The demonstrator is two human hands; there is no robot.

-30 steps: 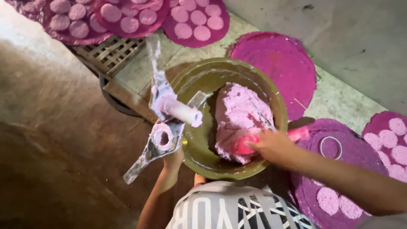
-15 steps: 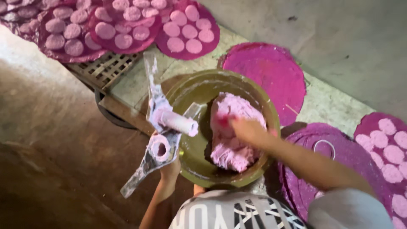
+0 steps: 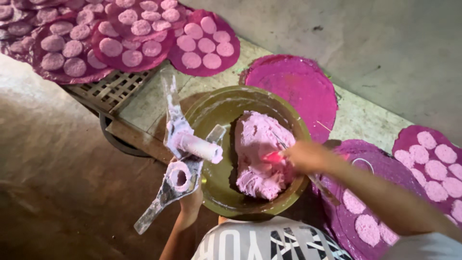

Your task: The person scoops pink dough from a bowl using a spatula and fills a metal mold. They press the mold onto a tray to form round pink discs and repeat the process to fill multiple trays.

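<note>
floor: I see bare grey concrete (image 3: 385, 53) top right, darker ground lower left.
trays: round magenta mats loaded with pale pink discs (image 3: 130, 38) run across the top left; one more loaded mat (image 3: 433, 163) sits at the right edge.
empty mat: bare magenta round (image 3: 298, 89) lies just behind the bowl, touching its rim from my view.
crate: slatted rack (image 3: 108, 89) sits under the top-left mats, partly covered by them.
bowl: olive-green basin (image 3: 216, 110) sits centre, on a board edge.
dough: pink mass (image 3: 262, 154) fills the right half of the bowl, piled against the wall.
press: metal hinged tool (image 3: 175, 159), coated in pink paste, with a ring mould and a white cylinder, overlaps the bowl's left rim and blocks part of it.
left hand: left hand (image 3: 190, 202) is closed around the press from below; fingers mostly hidden by the tool.
right hand: right hand (image 3: 308, 156) is in the dough at the bowl's right side, motion-blurred; I see it pinched on a small red scraper (image 3: 273, 157).
near mat: magenta mat (image 3: 365, 212) with a few discs lies under the right forearm, partly hidden.
</note>
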